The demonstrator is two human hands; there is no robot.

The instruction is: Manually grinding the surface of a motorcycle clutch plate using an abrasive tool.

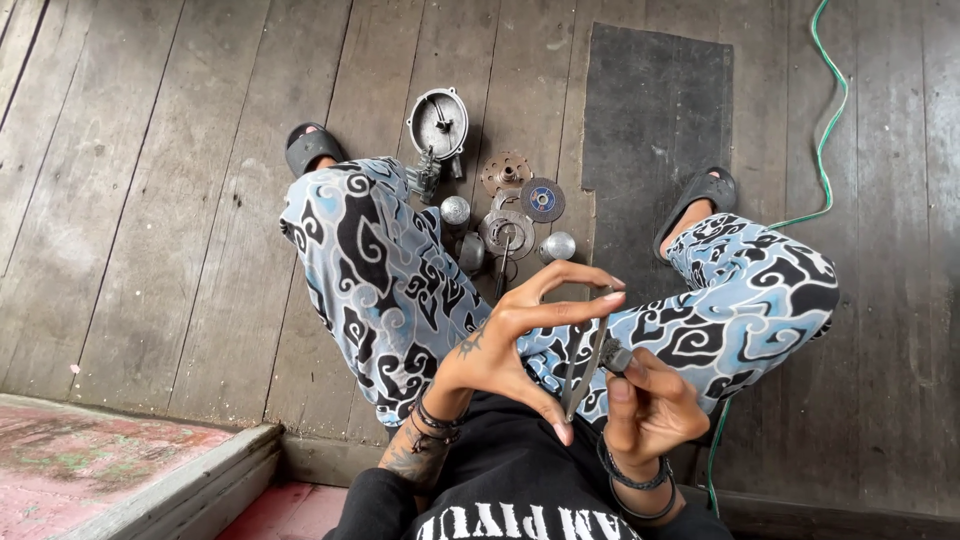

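Overhead, both hands (left [505, 350], right [645, 405]) pinch a thin metal disc [588, 355] edge-on above scattered round parts [505, 205].

No packages, signs or screens, only a round blue label at the centre of a grey disc [542, 199], upper middle of the frame

Shirt [520, 500] cut off at the bottom edge, right hand's [645, 405] grip hiding the small metal piece [612, 357] (kind unclear)
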